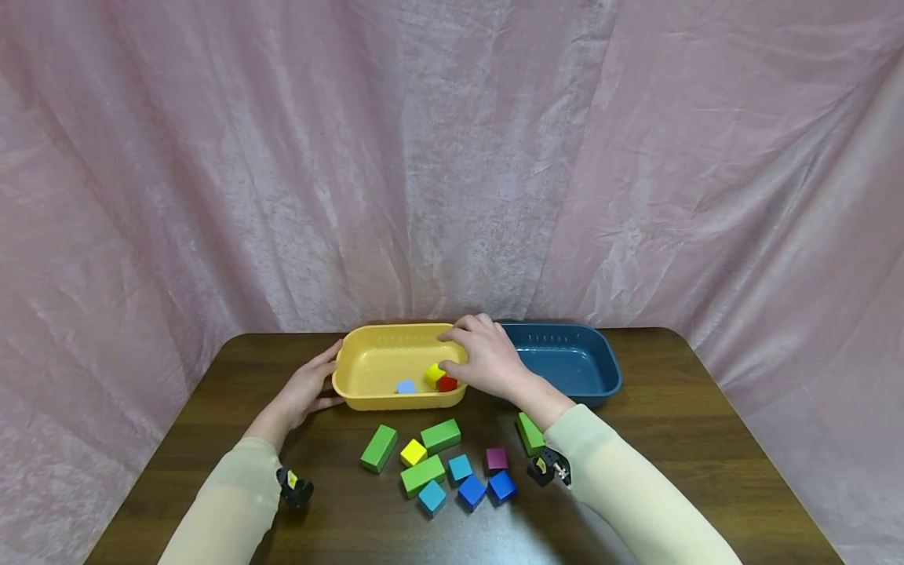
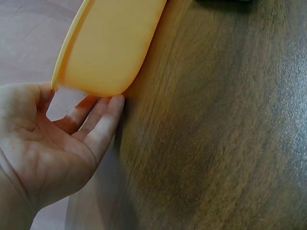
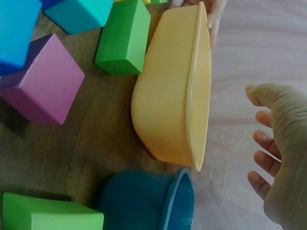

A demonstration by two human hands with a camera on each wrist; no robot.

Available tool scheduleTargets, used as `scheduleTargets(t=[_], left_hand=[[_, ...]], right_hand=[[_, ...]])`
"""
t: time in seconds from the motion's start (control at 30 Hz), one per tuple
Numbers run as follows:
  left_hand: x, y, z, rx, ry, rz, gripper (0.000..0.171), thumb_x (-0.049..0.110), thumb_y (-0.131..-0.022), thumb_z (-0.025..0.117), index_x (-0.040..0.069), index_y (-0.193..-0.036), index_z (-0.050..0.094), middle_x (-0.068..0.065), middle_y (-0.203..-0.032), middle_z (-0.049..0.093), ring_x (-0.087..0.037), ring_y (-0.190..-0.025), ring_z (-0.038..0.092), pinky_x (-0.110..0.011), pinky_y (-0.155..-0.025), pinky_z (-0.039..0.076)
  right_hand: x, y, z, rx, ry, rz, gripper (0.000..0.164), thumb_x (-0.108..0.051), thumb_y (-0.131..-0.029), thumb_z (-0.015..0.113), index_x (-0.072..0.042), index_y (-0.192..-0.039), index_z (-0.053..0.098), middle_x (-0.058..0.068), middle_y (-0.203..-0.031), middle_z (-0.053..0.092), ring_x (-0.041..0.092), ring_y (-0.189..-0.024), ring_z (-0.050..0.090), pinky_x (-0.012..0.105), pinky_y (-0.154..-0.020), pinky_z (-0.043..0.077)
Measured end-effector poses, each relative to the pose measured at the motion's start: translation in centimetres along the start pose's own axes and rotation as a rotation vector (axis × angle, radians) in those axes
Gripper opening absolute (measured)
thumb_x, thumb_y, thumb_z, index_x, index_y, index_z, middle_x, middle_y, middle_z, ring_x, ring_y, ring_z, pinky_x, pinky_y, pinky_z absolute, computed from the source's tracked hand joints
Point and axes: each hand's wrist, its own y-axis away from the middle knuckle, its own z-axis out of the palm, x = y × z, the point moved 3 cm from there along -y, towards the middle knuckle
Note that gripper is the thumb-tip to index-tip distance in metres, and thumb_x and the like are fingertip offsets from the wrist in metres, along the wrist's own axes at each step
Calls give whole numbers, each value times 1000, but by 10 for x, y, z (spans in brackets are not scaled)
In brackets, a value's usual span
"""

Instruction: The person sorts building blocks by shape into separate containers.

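Observation:
My left hand (image 1: 304, 390) is at the left end of a yellow plastic basin (image 1: 399, 402). Its extended fingers touch the basin's outer wall low down, and the thumb meets the rim in the left wrist view. Over the basin's right end is my right hand (image 1: 490, 357), thumb and fingers apart; the right wrist view shows nothing between them. Inside the basin, toward its front, lie a yellow block (image 1: 434, 374), a red block (image 1: 446, 384) and a light blue block (image 1: 406, 388). The right hand hides part of the basin's right rim.
A dark blue basin (image 1: 609, 383) stands right of the yellow one. In front lie green blocks (image 1: 380, 448), a yellow cube (image 1: 413, 453), light blue cubes (image 1: 432, 497), blue cubes (image 1: 472, 492) and a purple cube (image 1: 496, 459). Another green block (image 1: 529, 433) is beside the right forearm.

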Motion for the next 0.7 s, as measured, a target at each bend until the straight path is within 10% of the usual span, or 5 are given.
scheduleTargets(t=[0.7], left_hand=[[1, 2, 1, -4, -2, 12, 56, 28, -113, 38, 36, -164, 18, -12, -168, 19, -33, -125, 54, -47, -96, 54]], right_hand=[[14, 29, -20, 75, 3, -47, 40, -40, -90, 79, -24, -126, 74, -1, -121, 61, 22, -112, 48, 42, -93, 42]])
